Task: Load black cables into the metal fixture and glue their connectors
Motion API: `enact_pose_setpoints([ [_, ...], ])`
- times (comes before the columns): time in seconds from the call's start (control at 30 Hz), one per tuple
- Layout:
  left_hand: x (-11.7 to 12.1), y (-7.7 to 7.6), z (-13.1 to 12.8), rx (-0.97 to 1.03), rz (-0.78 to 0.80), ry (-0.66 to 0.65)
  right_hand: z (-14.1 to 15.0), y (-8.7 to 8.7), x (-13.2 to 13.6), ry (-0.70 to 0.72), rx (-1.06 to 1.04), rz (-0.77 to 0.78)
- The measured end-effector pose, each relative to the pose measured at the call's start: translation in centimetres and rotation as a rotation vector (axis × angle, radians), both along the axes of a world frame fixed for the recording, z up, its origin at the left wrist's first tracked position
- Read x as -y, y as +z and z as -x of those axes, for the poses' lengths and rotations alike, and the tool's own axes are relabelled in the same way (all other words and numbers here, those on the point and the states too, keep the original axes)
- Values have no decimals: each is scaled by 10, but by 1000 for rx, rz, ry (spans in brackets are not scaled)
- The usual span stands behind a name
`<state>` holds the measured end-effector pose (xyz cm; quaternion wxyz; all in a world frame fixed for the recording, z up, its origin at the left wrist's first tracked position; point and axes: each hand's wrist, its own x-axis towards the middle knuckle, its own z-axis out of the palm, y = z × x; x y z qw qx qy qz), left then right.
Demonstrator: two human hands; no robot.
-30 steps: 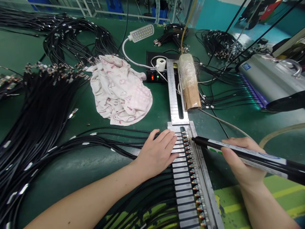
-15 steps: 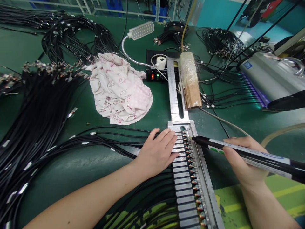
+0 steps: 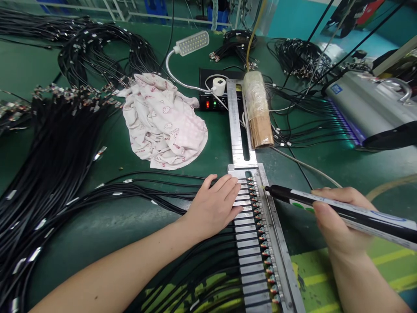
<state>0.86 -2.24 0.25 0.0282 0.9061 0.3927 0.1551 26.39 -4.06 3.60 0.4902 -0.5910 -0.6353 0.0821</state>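
Observation:
My left hand (image 3: 213, 206) lies flat with its fingers stretched out, pressing over black cables (image 3: 156, 184) at the upper part of a slotted metal fixture (image 3: 249, 248). The cables run across the fixture in a row, and their small metal connector ends (image 3: 262, 230) line up along its right-hand rail. In my right hand (image 3: 342, 226) is a black-and-white marker-like pen (image 3: 302, 200) with a fine yellowish tip. That tip hovers close to the upper connectors, just right of my left fingertips; whether it touches anything cannot be made out.
A crumpled white cloth (image 3: 166, 124) lies beyond my left arm. Behind the fixture stand an LED lamp (image 3: 192, 43), a black control box (image 3: 206, 102) and a wrapped block (image 3: 259, 108). Cable bundles (image 3: 65, 143) fill the left side. A grey housing (image 3: 371, 104) glows purple at right.
My right hand and the pen have shifted slightly to the right, drawing the tip a little away from the connectors. My left hand stays in place on the cables.

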Motion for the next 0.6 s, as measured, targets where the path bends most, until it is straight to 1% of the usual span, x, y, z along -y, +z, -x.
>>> enact_pose_setpoints([
  [0.07,0,0,0,3,0,-2,2,2,-1,103,4,-20],
  [0.13,0,1,0,8,7,-3,4,3,-3,147,33,-34],
  [0.37,-1,2,0,18,26,-18,6,5,-5,174,48,-39],
  [0.6,-1,2,0,38,15,-19,8,4,-6,165,39,-23],
])
